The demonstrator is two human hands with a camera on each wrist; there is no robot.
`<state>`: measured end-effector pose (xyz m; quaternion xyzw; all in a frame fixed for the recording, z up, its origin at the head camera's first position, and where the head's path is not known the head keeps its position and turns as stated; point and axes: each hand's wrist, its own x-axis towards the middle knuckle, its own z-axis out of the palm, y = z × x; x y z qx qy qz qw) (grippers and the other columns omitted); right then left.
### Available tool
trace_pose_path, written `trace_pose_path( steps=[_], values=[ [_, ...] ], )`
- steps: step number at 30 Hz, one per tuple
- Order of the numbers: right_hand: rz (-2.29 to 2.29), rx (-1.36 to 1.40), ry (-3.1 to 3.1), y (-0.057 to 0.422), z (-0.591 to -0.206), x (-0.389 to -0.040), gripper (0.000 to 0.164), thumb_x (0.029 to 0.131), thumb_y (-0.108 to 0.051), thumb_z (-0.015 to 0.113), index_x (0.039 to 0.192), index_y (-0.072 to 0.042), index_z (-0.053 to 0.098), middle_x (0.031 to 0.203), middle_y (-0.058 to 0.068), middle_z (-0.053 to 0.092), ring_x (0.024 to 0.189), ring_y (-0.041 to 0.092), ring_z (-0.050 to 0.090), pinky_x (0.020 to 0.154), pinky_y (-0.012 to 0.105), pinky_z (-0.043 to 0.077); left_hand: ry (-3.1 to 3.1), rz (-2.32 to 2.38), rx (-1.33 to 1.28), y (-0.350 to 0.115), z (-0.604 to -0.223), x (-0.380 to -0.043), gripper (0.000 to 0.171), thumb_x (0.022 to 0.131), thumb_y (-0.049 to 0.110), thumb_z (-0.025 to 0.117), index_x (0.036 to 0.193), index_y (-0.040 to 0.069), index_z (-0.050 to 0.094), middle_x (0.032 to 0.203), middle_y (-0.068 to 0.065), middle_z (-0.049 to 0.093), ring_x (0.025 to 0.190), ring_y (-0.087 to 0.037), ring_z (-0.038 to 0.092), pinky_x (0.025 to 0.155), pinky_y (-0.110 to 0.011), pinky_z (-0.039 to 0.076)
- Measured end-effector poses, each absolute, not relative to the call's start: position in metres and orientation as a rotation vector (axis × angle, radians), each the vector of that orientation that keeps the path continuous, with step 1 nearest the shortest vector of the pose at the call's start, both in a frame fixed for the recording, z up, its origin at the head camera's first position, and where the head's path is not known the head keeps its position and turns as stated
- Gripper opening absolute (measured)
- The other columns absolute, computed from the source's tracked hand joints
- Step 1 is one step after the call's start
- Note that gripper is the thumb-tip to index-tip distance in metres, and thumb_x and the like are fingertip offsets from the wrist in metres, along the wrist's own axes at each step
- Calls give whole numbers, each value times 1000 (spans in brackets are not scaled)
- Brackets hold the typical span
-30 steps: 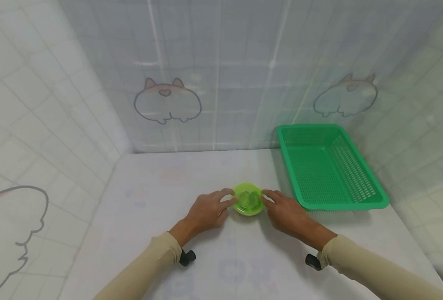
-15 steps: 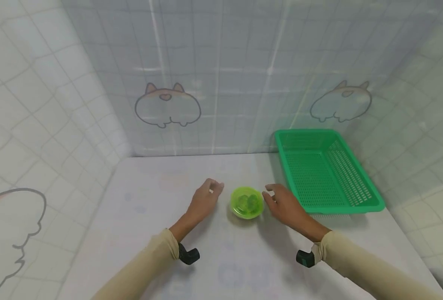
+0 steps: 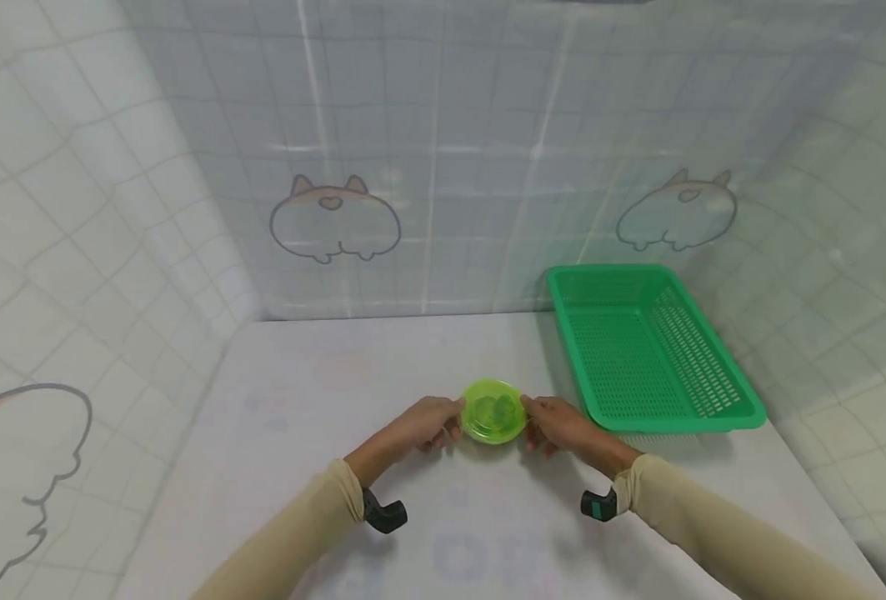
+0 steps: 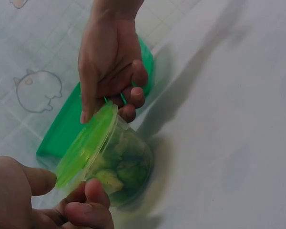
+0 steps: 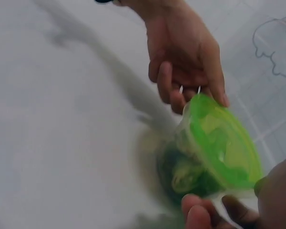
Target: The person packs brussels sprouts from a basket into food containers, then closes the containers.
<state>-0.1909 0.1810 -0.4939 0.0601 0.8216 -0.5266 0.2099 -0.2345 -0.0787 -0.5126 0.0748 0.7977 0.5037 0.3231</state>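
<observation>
A round clear plastic food container stands on the white table with a bright green lid on top. Green, leafy-looking chunks show through its wall. From the left, my left hand pinches the rim, thumb at the lid's edge and fingertips beneath the lip. Opposite, my right hand grips the rim the same way, its thumb on the lid and its other fingers curled below. In the right wrist view the lid covers the container's mouth.
A green perforated plastic basket sits at the back right, just beyond my right hand. Tiled-pattern sheeting with cartoon animal drawings walls the table at the back and both sides.
Half a second ago both hands were off the container, the left one farther away. Now they have come back in and hold its rim from either side.
</observation>
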Motion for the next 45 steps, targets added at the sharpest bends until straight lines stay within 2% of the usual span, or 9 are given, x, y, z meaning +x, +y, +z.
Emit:
trace_pose_path(
  steps=[7,12,15,23,34,41,45],
  values=[
    [-1451,115,2402,177,-504,-193,40,110,-34,41,90,-3,56,77,11,62,62,22,62,51,37,52,2099,1363,215,-77,-516,-232,45,105,44,46,92,5,65,73,-5,62,47,-10,39,44,-24,31],
    [-1410,8,2525,174,-510,-192,35,110,-27,41,88,-4,54,75,11,61,57,21,58,49,38,51,2120,1383,242,-78,-517,-230,43,106,43,46,91,7,64,65,-4,56,46,-11,35,43,-25,31],
    [-1419,-16,2552,174,-511,-191,33,110,-27,41,89,-5,52,73,12,60,55,21,57,48,37,51,2112,1409,254,-77,-517,-229,40,106,41,47,91,7,63,67,-5,57,46,-11,35,42,-25,31],
    [-1268,-93,2706,174,-518,-190,34,111,-31,37,87,-10,48,55,5,53,46,19,50,46,30,40,2196,1404,330,-74,-519,-229,39,107,40,46,88,10,60,73,-1,59,52,-12,40,45,-25,33],
    [-1261,-134,2731,175,-521,-193,32,111,-31,37,88,-11,46,54,3,52,46,19,52,47,29,41,2360,1374,450,-73,-514,-225,33,107,32,48,83,11,56,69,2,57,61,-13,48,59,-27,41],
    [-1287,-137,2700,172,-525,-193,32,112,-32,32,90,-11,43,52,3,51,45,19,49,47,29,39,2363,1397,408,-71,-520,-226,33,107,32,49,82,12,56,69,3,57,62,-14,49,60,-29,42],
    [-1327,-130,2622,172,-529,-192,30,111,-34,36,92,-11,41,55,4,52,46,19,51,47,30,41,2326,1426,357,-71,-524,-225,34,107,33,49,81,12,56,69,3,57,62,-14,49,59,-28,41]
  ],
)
